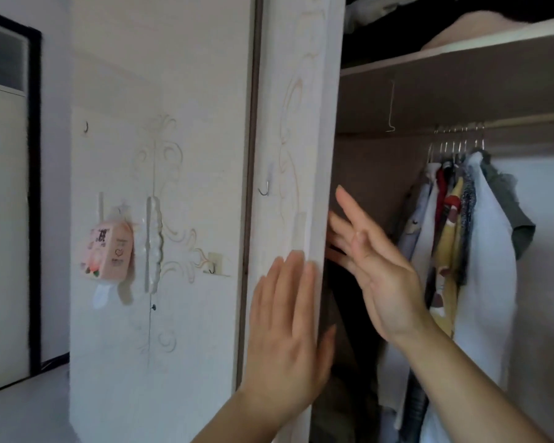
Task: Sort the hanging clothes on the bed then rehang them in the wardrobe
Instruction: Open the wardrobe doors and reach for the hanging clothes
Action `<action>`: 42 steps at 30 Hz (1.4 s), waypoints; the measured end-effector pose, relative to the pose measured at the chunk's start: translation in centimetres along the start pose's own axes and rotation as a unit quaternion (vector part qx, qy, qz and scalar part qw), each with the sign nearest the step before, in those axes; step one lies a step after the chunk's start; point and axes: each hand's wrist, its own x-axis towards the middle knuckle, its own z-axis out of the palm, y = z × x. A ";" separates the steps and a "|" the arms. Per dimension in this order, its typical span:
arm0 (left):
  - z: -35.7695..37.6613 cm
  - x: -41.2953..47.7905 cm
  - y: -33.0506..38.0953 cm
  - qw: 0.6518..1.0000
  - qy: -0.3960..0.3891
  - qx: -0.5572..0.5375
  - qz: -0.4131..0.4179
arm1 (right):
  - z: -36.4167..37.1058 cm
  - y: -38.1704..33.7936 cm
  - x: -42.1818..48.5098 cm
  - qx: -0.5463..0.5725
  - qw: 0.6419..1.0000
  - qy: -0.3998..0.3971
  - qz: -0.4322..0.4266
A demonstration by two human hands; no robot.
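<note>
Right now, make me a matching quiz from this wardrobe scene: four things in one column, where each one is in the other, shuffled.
1 left hand
2 pink packet
3 clothes
4 pink cloth

A on the top shelf
B hanging from the rail
C flat against the door edge
D hanging beside the white handle

Pairs: 1-C, 2-D, 3-B, 4-A
</note>
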 end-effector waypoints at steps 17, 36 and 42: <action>-12.0 -4.3 -15.4 0.933 -0.091 0.346 0.032 | 18.2 6.7 6.5 -0.252 0.964 -0.057 -0.066; -13.5 -5.7 -23.3 0.867 -0.246 0.432 -0.022 | 25.0 11.2 10.4 -0.388 0.917 -0.088 -0.038; -13.3 -5.4 -22.6 0.883 -0.228 0.409 -0.011 | 24.1 10.3 10.4 -0.389 0.914 -0.108 -0.032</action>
